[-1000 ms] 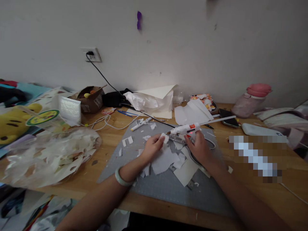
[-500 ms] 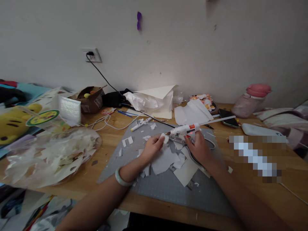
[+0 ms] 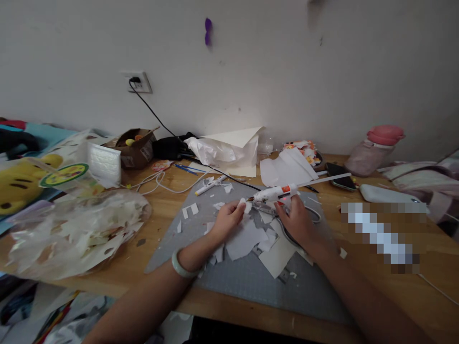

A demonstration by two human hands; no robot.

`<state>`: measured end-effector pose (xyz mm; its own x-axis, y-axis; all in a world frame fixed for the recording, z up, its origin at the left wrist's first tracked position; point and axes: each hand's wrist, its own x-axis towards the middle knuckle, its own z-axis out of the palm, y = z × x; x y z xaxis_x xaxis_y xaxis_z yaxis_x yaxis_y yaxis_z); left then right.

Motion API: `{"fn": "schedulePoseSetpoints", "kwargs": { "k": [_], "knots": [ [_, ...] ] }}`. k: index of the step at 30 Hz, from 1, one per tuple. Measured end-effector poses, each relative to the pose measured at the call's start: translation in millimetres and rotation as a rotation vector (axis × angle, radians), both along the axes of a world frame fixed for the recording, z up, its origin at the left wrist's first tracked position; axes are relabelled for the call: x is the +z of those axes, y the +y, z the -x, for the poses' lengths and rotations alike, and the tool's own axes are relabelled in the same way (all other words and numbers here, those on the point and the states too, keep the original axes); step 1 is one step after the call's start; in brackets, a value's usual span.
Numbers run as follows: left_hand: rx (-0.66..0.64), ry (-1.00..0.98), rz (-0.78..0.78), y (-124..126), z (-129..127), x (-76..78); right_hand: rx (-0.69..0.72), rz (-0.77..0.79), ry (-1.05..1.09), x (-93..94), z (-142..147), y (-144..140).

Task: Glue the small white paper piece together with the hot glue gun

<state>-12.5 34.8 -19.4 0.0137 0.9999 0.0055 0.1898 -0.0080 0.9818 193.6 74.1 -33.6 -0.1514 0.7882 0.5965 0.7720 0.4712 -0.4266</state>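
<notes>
My right hand [image 3: 296, 217] grips a white hot glue gun [image 3: 274, 193], with a long glue stick [image 3: 324, 179] jutting from its back end. The gun's nozzle points left and meets, or nearly meets, a small white piece [image 3: 245, 205] pinched in my left hand [image 3: 228, 219]. That piece looks like paper or card; its exact shape is partly hidden by my fingers. Below both hands, torn and cut white paper scraps [image 3: 245, 239] lie on a grey cutting mat [image 3: 247, 284]. A cream card piece [image 3: 278, 258] rests under my right wrist.
On the left lies a clear plastic bag [image 3: 79, 234] of scraps, beside a lidded cup [image 3: 64, 176]. A cardboard box [image 3: 134, 155] stands behind. A black cord [image 3: 154, 112] runs from the wall socket. To the right are a phone [image 3: 340, 176] and a pink-lidded bottle [image 3: 373, 150].
</notes>
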Motion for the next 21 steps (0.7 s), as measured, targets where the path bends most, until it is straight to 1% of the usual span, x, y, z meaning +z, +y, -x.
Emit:
{"fn": "schedulePoseSetpoints", "kwargs": {
  "k": [10,17,21],
  "knots": [
    [0.014,-0.015,-0.010,-0.6,0.4,-0.2,0.027,0.033,0.005,-0.6,-0.8,0.3],
    [0.019,-0.080,0.035,-1.1,-0.1,0.2,-0.005,0.048,0.028,-0.1,-1.1,-0.3],
    [0.008,-0.092,0.034,-0.8,-0.2,0.1,-0.031,0.059,0.051,2.4,-0.6,-1.1]
  ]
}}
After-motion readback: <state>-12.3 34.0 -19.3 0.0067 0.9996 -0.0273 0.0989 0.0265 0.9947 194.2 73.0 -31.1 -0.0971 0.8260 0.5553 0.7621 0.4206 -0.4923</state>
